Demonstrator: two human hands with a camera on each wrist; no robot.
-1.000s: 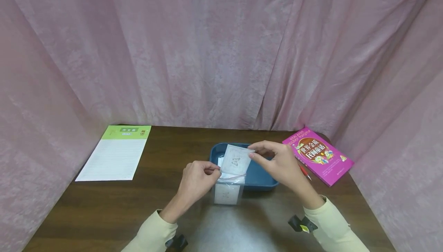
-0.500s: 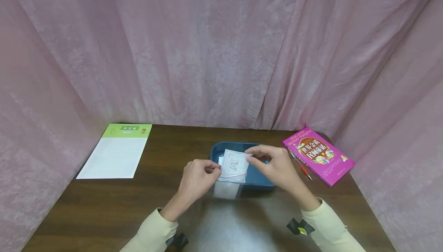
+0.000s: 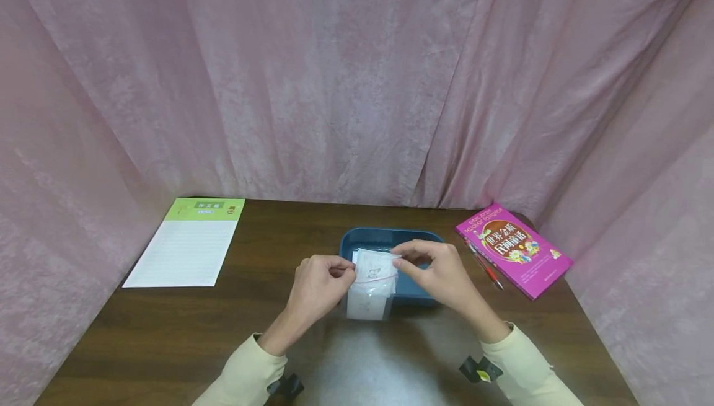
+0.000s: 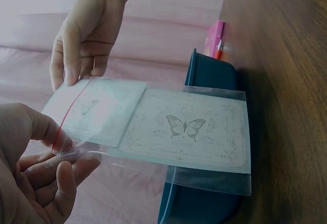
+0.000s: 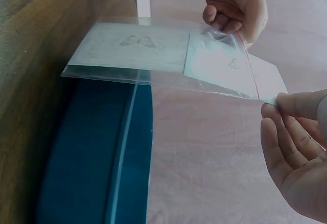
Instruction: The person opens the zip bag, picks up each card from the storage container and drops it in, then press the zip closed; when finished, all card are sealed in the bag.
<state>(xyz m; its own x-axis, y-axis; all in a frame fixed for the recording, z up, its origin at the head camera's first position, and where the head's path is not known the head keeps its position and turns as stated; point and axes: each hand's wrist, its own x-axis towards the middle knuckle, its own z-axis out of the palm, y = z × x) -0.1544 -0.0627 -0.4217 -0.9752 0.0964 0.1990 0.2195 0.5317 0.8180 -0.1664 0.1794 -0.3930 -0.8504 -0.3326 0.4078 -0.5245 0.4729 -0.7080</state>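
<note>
My left hand (image 3: 318, 288) pinches a clear zip bag (image 4: 225, 184) at its mouth, near the red zip line. Inside the bag lies a white card with a grey butterfly print (image 4: 209, 114). A second white butterfly card (image 5: 273, 77) sits partly in the bag, overlapping the first, with its outer end sticking out past the red line. My right hand (image 3: 437, 273) pinches that outer end at a corner between thumb and fingers. Bag and cards hang over the front of a blue tray (image 3: 415, 297). In the head view the bag hides part of the tray.
At the right lies a pink book (image 3: 519, 254) with a red pen (image 3: 486, 267) along its left side. A writing pad with a green header (image 3: 184, 254) lies at the left. Pink curtains (image 3: 357, 83) enclose the wooden table (image 3: 268, 238).
My right hand has moved down and slightly left, sliding the second card deeper into the zip bag. My left hand keeps its grip at the bag's mouth, almost in place.
</note>
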